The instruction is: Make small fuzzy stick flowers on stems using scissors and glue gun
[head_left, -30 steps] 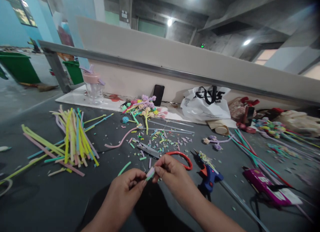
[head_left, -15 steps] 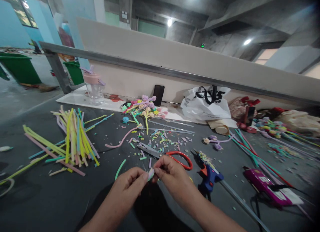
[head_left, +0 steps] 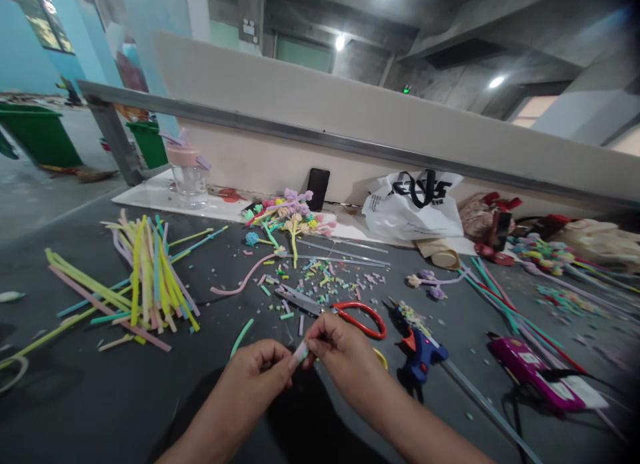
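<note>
Between my fingertips, just above the dark table, is a small pale pink and green fuzzy piece point(head_left: 301, 352), apparently cut from pipe cleaner. My left hand point(head_left: 263, 374) pinches it from the left with thumb and forefinger. From the other side my right hand point(head_left: 337, 347) pinches it too, covering part of it. Red-handled scissors point(head_left: 360, 319) lie right beyond my hands, blades pointing left. Cut pipe cleaner bits point(head_left: 320, 277) are scattered behind them. To the left of my hands rests a short green pipe cleaner point(head_left: 242, 337).
A pile of pipe cleaners point(head_left: 155, 277) lies left. At right are a blue glue gun point(head_left: 423, 357) and a purple device point(head_left: 537, 374). Pipe cleaner flowers point(head_left: 295, 214), a phone point(head_left: 318, 189), a clear bottle point(head_left: 189, 181) and a white bag point(head_left: 413, 207) stand along the back.
My fingers have shifted slightly on the small piece, and more of its pink side shows. A yellow ring beside my right wrist is more exposed. The table's contents stay put.
</note>
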The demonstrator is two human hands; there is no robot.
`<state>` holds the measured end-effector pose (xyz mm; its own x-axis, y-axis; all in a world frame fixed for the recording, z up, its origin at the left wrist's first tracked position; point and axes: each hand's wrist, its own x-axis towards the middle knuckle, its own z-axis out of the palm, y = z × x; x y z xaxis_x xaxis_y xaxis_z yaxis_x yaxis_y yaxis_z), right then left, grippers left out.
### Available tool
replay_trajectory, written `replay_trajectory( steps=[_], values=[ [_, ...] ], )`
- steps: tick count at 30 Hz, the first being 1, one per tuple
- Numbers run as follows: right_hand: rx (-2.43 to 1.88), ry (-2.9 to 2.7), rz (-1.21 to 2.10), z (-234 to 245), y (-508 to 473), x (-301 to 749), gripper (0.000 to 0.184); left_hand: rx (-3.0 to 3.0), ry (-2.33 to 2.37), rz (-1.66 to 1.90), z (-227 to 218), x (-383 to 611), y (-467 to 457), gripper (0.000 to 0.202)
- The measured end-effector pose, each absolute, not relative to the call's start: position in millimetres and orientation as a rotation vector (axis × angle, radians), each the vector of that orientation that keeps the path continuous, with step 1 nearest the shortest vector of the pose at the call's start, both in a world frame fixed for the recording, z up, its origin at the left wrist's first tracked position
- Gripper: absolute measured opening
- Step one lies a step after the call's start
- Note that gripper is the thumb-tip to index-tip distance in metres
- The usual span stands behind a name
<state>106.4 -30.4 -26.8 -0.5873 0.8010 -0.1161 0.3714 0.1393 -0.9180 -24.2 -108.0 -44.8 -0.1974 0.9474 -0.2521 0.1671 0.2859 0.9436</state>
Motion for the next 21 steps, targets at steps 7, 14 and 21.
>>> replay_trajectory(
  steps=[7,14,21],
  values=[
    [-1.154,-1.956,1.515,-31,-31,104,0.014,0.996,1.578,1.003,-47,-25,-109,0.029],
    [-1.126,-1.981,1.483,-34,-30,106,0.013,1.131,1.634,1.009,-56,-28,-112,0.032],
    [-1.149,-1.968,1.511,-35,-25,106,0.013,1.081,1.524,1.030,-59,-28,-111,0.020]
  ],
)
